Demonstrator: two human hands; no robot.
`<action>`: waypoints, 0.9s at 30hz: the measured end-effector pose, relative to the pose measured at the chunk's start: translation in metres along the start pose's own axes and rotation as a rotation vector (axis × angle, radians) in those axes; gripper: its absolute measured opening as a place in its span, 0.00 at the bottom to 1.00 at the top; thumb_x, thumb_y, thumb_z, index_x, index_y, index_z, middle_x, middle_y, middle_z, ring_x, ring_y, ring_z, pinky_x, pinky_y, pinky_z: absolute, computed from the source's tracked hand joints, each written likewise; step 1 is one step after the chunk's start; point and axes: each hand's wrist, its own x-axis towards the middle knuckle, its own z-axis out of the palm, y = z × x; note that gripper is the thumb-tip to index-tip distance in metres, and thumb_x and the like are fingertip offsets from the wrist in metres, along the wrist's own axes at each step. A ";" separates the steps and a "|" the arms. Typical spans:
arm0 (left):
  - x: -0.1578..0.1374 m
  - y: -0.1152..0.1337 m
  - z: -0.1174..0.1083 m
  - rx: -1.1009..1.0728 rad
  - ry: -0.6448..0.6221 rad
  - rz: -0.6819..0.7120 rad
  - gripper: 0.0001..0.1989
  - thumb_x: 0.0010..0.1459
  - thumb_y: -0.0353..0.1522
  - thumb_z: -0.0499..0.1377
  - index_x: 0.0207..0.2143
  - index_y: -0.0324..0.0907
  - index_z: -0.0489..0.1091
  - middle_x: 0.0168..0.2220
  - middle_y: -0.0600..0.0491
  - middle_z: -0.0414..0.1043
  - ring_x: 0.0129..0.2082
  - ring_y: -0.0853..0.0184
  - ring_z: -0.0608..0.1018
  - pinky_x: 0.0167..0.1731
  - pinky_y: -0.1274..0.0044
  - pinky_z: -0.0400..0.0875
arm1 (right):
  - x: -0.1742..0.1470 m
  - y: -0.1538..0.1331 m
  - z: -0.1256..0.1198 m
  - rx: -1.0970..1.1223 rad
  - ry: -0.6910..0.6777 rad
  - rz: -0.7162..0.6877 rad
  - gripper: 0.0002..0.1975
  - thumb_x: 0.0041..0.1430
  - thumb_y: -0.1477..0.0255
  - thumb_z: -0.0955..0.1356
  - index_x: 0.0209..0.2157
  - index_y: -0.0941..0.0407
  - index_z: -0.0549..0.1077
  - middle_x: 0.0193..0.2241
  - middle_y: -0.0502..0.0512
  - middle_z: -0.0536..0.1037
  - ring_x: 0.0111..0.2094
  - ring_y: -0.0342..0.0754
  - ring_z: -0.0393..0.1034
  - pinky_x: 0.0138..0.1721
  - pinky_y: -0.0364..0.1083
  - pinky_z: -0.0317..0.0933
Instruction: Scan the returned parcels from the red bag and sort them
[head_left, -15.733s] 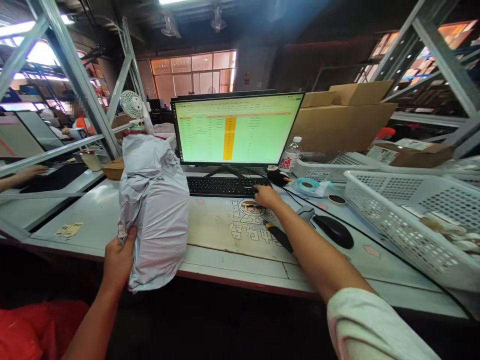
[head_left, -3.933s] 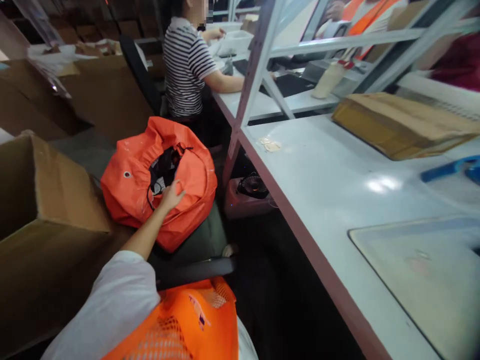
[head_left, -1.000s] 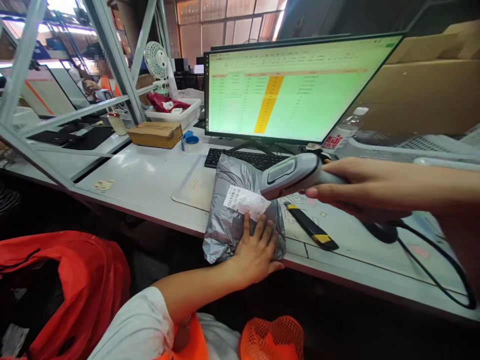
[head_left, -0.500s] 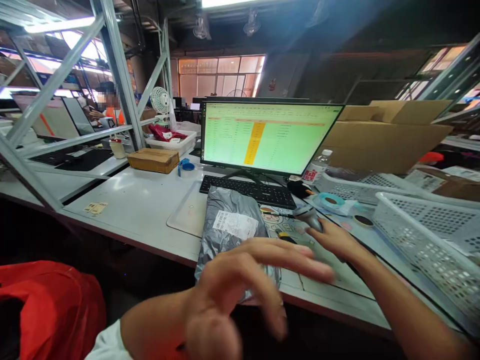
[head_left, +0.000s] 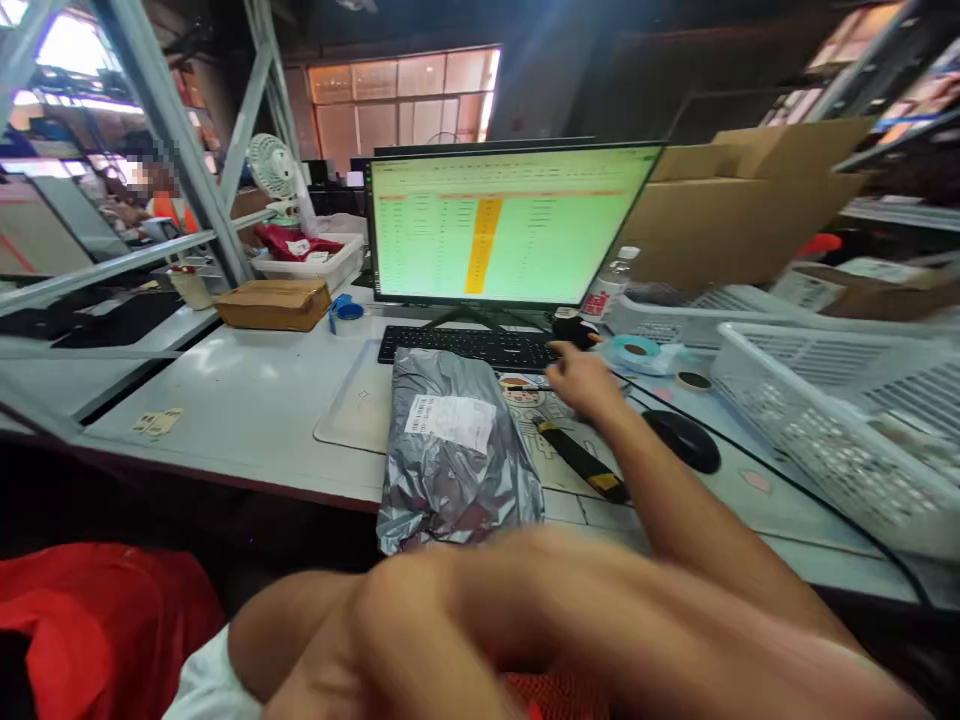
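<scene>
My right hand (head_left: 583,380) reaches over the right end of a black keyboard (head_left: 480,348), its index finger stretched out onto the keys. Its other fingers are mostly hidden, and I see no object in it. Close to the camera, my left hand (head_left: 480,610) is smeared by motion, so its fingers cannot be made out. Just beyond it lies a grey plastic mailing bag (head_left: 465,490) with a white printed label (head_left: 454,422) facing up. A black-and-yellow utility knife (head_left: 581,462) lies between the bag and my right forearm, and a black mouse (head_left: 682,440) sits right of that forearm.
A monitor (head_left: 510,230) showing a spreadsheet stands behind the keyboard. White perforated baskets (head_left: 810,430), tape rolls (head_left: 636,347) and a plastic bottle (head_left: 611,285) are at right. A cardboard box (head_left: 274,303) is at left, near a metal frame. A person sits farther back left.
My right hand has moved from the grey handheld scanner to the keyboard; the scanner no longer shows. My left hand has swung lower and rightward. The view has shifted, uncovering the mouse and knife.
</scene>
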 end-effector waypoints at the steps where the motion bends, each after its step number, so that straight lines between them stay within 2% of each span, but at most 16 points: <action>1: 0.015 0.000 0.001 -0.034 -0.018 0.037 0.28 0.56 0.50 0.63 0.60 0.62 0.72 0.63 0.56 0.70 0.70 0.49 0.64 0.62 0.53 0.72 | 0.013 -0.008 0.006 0.013 -0.051 -0.016 0.28 0.68 0.70 0.64 0.68 0.56 0.65 0.56 0.63 0.77 0.56 0.55 0.72 0.57 0.48 0.64; 3: 0.036 -0.001 0.010 -0.113 -0.050 0.096 0.20 0.62 0.49 0.61 0.53 0.53 0.76 0.69 0.52 0.63 0.70 0.50 0.63 0.64 0.56 0.71 | 0.037 -0.015 0.022 0.026 -0.115 -0.016 0.26 0.65 0.71 0.68 0.64 0.56 0.69 0.56 0.64 0.77 0.56 0.55 0.73 0.57 0.48 0.64; 6: 0.035 -0.006 0.041 -0.159 -0.087 0.105 0.15 0.66 0.43 0.59 0.51 0.47 0.74 0.72 0.51 0.57 0.72 0.56 0.60 0.68 0.60 0.66 | 0.063 -0.015 0.041 0.015 -0.158 0.022 0.24 0.68 0.66 0.68 0.62 0.59 0.70 0.58 0.66 0.75 0.57 0.57 0.71 0.58 0.55 0.65; 8: 0.019 -0.012 0.066 -0.108 -0.124 0.071 0.19 0.66 0.43 0.60 0.56 0.48 0.71 0.73 0.53 0.55 0.73 0.57 0.57 0.70 0.60 0.62 | 0.074 -0.013 0.047 -0.004 -0.184 0.037 0.22 0.69 0.62 0.68 0.58 0.59 0.72 0.57 0.64 0.75 0.56 0.56 0.71 0.58 0.59 0.66; 11: -0.007 -0.019 0.099 -0.008 -0.164 0.021 0.27 0.65 0.44 0.61 0.64 0.51 0.66 0.75 0.56 0.47 0.75 0.56 0.53 0.70 0.58 0.60 | 0.083 -0.013 0.048 -0.027 -0.203 0.034 0.20 0.69 0.60 0.68 0.55 0.59 0.74 0.55 0.62 0.75 0.55 0.55 0.71 0.57 0.60 0.66; 14: -0.014 -0.026 0.118 0.105 -0.132 -0.005 0.36 0.63 0.43 0.64 0.70 0.54 0.58 0.77 0.53 0.40 0.75 0.51 0.50 0.69 0.54 0.61 | 0.088 -0.020 0.047 -0.038 -0.214 0.014 0.21 0.70 0.59 0.68 0.56 0.59 0.73 0.56 0.62 0.74 0.56 0.55 0.71 0.58 0.60 0.65; 16: -0.008 -0.035 0.124 0.166 -0.079 -0.025 0.41 0.60 0.41 0.65 0.73 0.55 0.53 0.77 0.50 0.39 0.75 0.47 0.51 0.68 0.50 0.60 | 0.089 -0.025 0.044 -0.043 -0.224 0.001 0.21 0.70 0.59 0.68 0.56 0.58 0.73 0.56 0.62 0.75 0.56 0.55 0.71 0.58 0.60 0.65; 19: 0.004 -0.060 0.119 0.155 0.015 -0.038 0.40 0.58 0.32 0.61 0.72 0.51 0.56 0.74 0.45 0.48 0.73 0.47 0.56 0.69 0.49 0.57 | 0.077 -0.030 0.036 -0.045 -0.212 -0.028 0.21 0.71 0.62 0.66 0.58 0.59 0.73 0.56 0.66 0.76 0.57 0.58 0.72 0.57 0.58 0.65; 20: 0.007 -0.071 0.112 0.114 0.053 -0.047 0.38 0.56 0.29 0.58 0.71 0.48 0.60 0.72 0.44 0.55 0.72 0.49 0.60 0.69 0.52 0.58 | 0.068 -0.029 0.032 -0.044 -0.199 -0.043 0.22 0.70 0.63 0.66 0.60 0.58 0.73 0.56 0.67 0.76 0.57 0.59 0.72 0.57 0.57 0.65; 22: 0.011 -0.095 0.091 -0.014 0.161 -0.139 0.34 0.52 0.24 0.54 0.63 0.42 0.69 0.62 0.43 0.72 0.63 0.52 0.74 0.63 0.59 0.69 | 0.039 -0.022 0.025 -0.041 -0.163 -0.069 0.24 0.70 0.62 0.64 0.63 0.56 0.71 0.57 0.68 0.76 0.57 0.62 0.72 0.55 0.56 0.65; 23: 0.013 -0.106 0.079 -0.076 0.252 -0.252 0.29 0.52 0.25 0.53 0.57 0.39 0.74 0.53 0.43 0.79 0.54 0.53 0.80 0.57 0.63 0.75 | 0.020 -0.016 0.024 -0.042 -0.143 -0.079 0.25 0.70 0.61 0.63 0.64 0.55 0.70 0.57 0.68 0.76 0.57 0.63 0.72 0.54 0.56 0.66; 25: 0.015 -0.128 0.054 -0.177 0.507 -0.561 0.17 0.59 0.32 0.53 0.43 0.37 0.78 0.37 0.45 0.83 0.40 0.54 0.84 0.43 0.68 0.79 | -0.023 -0.001 0.028 -0.053 -0.111 -0.081 0.27 0.71 0.60 0.61 0.65 0.56 0.68 0.57 0.69 0.76 0.56 0.64 0.72 0.53 0.57 0.67; 27: 0.017 -0.148 0.036 -0.270 0.737 -0.859 0.20 0.63 0.43 0.53 0.36 0.38 0.77 0.32 0.45 0.81 0.38 0.53 0.83 0.39 0.68 0.78 | -0.066 0.016 0.041 -0.080 -0.085 -0.073 0.30 0.70 0.59 0.61 0.66 0.59 0.67 0.56 0.71 0.75 0.54 0.66 0.72 0.52 0.60 0.67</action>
